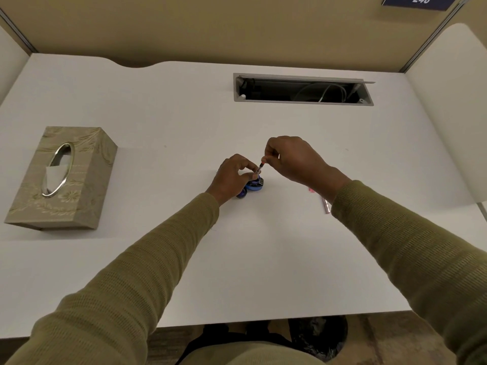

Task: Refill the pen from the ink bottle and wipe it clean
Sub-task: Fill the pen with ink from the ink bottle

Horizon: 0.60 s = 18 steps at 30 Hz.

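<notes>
Near the middle of the white desk (184,259) sits the small blue ink bottle (255,184), with the left hand (232,177) curled round its nine o'clock side, thumb and forefinger closed near the mouth, most likely to steady the bottle so it cannot tip while the pen goes in. The pen (260,167) stands tilted over the bottle, its lower end at the opening and its top leaning toward one o'clock, where the right hand (290,159) pinches the upper end between closed fingertips; that high grip suits working a filler at the top, though the part is too small to make out. Whether the tip is actually in the ink cannot be told. A dark blue cap (241,193) lies just beside the bottle at about seven o'clock, kept close for closing up. At four o'clock from the bottle, partly under the right sleeve, lies a slim pinkish piece (326,205), probably the pen's barrel or cap set aside to bare the filler. Well apart at nine o'clock stands the tissue box (60,177), a tissue poking up ready for the wiping, which looks not yet begun; the refill seems the step in hand.
</notes>
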Tool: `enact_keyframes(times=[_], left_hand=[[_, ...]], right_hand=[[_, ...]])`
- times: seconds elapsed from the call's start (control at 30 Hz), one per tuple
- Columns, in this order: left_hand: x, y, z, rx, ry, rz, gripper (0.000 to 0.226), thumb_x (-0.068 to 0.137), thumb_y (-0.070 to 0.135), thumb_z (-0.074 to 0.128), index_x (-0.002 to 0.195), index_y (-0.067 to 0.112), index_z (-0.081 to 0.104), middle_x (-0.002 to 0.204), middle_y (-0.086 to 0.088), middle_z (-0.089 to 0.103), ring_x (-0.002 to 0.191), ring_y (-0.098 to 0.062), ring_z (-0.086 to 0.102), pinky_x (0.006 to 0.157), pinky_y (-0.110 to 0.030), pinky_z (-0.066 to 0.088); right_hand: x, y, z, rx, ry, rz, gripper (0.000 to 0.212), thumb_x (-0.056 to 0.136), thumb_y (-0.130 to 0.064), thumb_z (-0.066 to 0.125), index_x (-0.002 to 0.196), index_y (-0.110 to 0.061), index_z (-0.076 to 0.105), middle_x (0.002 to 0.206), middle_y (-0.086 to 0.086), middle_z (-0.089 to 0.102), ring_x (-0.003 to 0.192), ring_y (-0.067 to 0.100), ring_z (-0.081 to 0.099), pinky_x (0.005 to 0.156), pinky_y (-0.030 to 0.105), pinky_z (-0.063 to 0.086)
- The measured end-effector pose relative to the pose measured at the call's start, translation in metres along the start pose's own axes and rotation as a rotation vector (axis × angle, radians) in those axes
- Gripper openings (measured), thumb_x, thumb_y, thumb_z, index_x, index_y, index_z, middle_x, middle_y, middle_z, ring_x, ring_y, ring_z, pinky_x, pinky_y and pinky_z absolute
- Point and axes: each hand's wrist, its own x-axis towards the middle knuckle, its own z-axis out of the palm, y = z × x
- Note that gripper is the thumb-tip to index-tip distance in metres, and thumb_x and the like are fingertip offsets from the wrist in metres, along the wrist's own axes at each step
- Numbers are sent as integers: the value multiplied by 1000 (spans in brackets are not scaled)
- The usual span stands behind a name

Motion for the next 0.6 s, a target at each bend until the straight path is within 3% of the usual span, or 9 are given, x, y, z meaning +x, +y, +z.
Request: enact_keyframes(times=[0.07,0.17,0.27,0.33,0.47,0.6], left_hand=[[0,0,0,-14,3,8,20,83,18,76,83,36,66,108,3,64,110,-22,56,102,-46,43],[1,1,0,-17,1,-2,16,83,18,76,85,32,68,109,3,64,111,-21,55,103,-44,42],[2,1,1,-16,-5,-1,13,83,19,77,87,30,70,108,5,63,110,-20,55,102,-43,42],[2,1,0,-14,-11,2,12,83,19,76,89,28,71,109,4,63,111,-20,53,102,-42,41],[2,1,0,-27,3,1,17,82,18,77,84,33,68,109,3,64,111,-20,54,103,-44,42],[1,1,0,-36,4,6,25,82,19,76,78,40,64,108,3,66,112,-22,56,103,-48,42]], right_hand=[[0,-1,0,-3,11,-6,19,93,-31,66,97,-12,64,85,2,67,74,20,57,63,31,39],[-1,-2,-1,6,9,-29,15,94,-22,64,107,-16,63,87,1,67,75,19,57,60,28,36],[-1,0,0,4,2,-34,6,93,-18,62,96,-13,64,89,4,69,80,23,60,65,34,44],[0,-1,-1,1,-2,-7,12,94,-23,63,93,-11,63,88,4,68,80,24,60,67,36,45],[2,-2,0,14,3,-9,20,92,-30,68,103,-13,64,89,-1,65,77,18,56,65,30,38],[2,2,-1,13,-17,-22,14,89,-20,67,102,-16,64,92,0,68,77,16,56,66,28,37]])
